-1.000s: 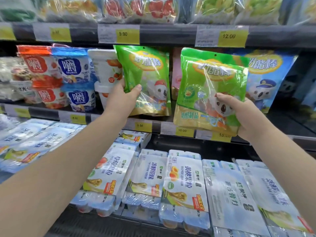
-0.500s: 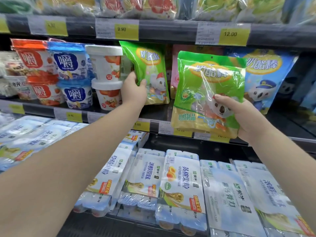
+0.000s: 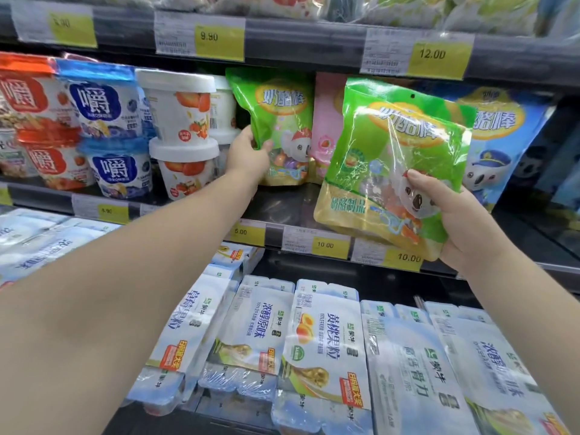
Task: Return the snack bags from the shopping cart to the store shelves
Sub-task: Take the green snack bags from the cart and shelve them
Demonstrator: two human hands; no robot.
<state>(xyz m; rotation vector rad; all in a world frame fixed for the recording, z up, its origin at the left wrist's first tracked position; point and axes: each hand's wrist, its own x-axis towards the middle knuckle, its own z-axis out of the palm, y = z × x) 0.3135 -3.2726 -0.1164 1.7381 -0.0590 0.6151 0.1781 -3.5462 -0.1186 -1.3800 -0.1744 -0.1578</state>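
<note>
Pinching with the left grip (image 3: 248, 152), thumb pressed on the front, the lower left edge of a green snack bag (image 3: 276, 111). Stands upright on the middle shelf (image 3: 282, 211), just beside stacked white tubs (image 3: 180, 120) and in front of a pink bag (image 3: 326, 120). Set further back than a second ago, when its base hung at the shelf's front lip.

Clutching with the right grip (image 3: 455, 221), thumb across a cartoon koala and fingers curled behind, a second green bag (image 3: 392, 158) by its lower right corner. Held off the shelf, slightly tilted, covering part of a blue bag (image 3: 502, 146) and overlapping yellow price tags (image 3: 324, 244). Barely shifted from the earlier view.

Glossy, crinkled plastic film on both green bags: flat pouches with an orange oval logo near the top, a clear window showing coloured pieces, a gold band along the base. Smooth round tubs with flat lids. Below, shrink-wrapped rectangular yogurt multipacks (image 3: 323, 340), pale blue and white, lying in rows.
</note>
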